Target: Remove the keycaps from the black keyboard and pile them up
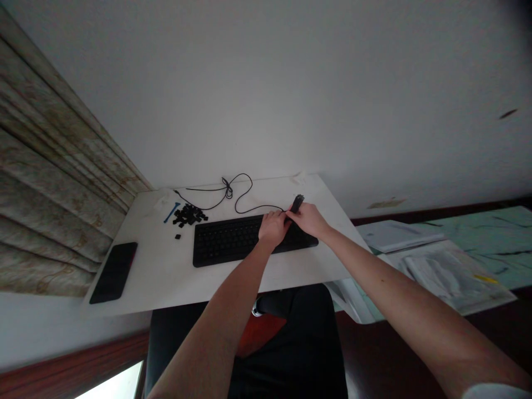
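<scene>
A black keyboard [226,241] lies on the white desk, partly covered by my hands at its right half. My right hand [311,219] is closed around a slim black brush [297,203], held tilted with its ragged, bristle-like end up. My left hand [273,228] is just to the left, over the keyboard, with curled fingers meeting the brush's lower end. The fingertips of both hands are partly hidden. Left of the keyboard is a pile of loose black keycaps [189,215], with a single keycap [178,236] lying apart. A blue tool [172,213] lies beside the pile.
The keyboard's black cable [249,191] loops along the back of the desk [166,277] near the wall. A dark phone [113,272] lies at the left edge. To the right, packaged items [440,271] rest on a lower marbled surface [494,233]. A curtain [50,166] hangs at left.
</scene>
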### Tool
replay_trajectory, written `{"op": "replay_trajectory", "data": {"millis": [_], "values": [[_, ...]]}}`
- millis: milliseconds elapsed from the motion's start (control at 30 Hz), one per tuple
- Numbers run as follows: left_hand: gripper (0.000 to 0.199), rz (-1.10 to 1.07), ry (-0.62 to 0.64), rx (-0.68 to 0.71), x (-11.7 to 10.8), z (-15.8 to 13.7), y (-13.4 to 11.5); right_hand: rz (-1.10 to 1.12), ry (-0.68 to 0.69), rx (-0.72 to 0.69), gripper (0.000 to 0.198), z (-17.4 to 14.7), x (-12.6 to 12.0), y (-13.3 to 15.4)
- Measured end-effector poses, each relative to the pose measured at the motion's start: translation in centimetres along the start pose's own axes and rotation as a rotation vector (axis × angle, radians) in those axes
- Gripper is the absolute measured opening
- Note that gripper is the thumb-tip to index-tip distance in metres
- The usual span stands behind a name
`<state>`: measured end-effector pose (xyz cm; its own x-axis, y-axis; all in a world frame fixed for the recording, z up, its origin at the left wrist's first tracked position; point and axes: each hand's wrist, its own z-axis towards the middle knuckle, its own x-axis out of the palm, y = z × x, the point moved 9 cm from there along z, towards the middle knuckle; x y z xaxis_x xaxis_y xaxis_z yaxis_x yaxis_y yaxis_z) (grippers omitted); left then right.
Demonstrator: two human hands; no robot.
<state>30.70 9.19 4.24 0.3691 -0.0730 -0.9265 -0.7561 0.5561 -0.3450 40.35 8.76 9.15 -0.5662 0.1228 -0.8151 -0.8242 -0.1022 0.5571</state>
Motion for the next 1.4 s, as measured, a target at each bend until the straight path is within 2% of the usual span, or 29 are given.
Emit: {"op": "replay_trajectory", "data": {"millis": [100,233,300,400,467,600,767,900,1033,1133,1200,1300,1400], "values": [[0.028,-0.006,-0.015,-0.002,0.0,0.0,0.1,-0.011,0.021,-0.022,0.013,0.3,-0.5,0.9],[0.023,-0.045,-0.037,-0.004,-0.4,0.0,0.1,-0.033,-0.047,-0.059,0.009,3.1,-4.4,2.9],[0.023,-0.076,-0.056,-0.019,-0.7,0.0,0.3,-0.064,-0.012,-0.058,0.007,4.7,-6.0,3.3],[0.019,-0.136,-0.089,-0.042,-1.0,-0.1,0.6,0.087,0.049,0.006,0.009,5.7,-7.0,2.0],[0.017,-0.176,-0.107,-0.045,-1.1,-0.1,0.7,0.285,-0.019,0.115,0.011,4.9,-7.2,-0.4],[0.016,-0.248,-0.145,-0.058,-1.3,-0.1,1.0,0.68,-0.324,0.311,0.024,0.4,-5.8,-6.3],[0.014,-0.278,-0.16,-0.086,-1.3,0.0,1.3,1.008,-0.663,0.487,0.039,-6.1,-0.7,-11.9],[0.014,-0.348,-0.16,-0.12,-1.2,0.0,1.8,0.917,-0.714,0.488,0.044,-7.9,1.6,-13.2],[0.015,-0.553,-0.184,-0.227,-1.3,0.2,3.1,0.645,-0.71,0.493,0.047,-8.1,1.0,-13.3],[0.018,-0.71,-0.165,-0.279,-1.7,0.4,4.4,0.502,-0.705,0.479,0.049,-8.1,0.3,-12.9],[0.021,-0.73,-0.159,-0.3,-2.8,0.1,6.1,0.462,-0.708,0.469,0.05,-8.2,0.1,-12.7],[0.022,-0.565,-0.185,-0.359,-5.7,-1.4,10.6,0.469,-0.707,0.468,0.05,-8.3,0.2,-12.6],[0.019,-0.284,-0.141,-0.4,-8.6,-3.6,16.1,0.459,-0.699,0.475,0.05,-8.2,0.4,-12.7]]}}
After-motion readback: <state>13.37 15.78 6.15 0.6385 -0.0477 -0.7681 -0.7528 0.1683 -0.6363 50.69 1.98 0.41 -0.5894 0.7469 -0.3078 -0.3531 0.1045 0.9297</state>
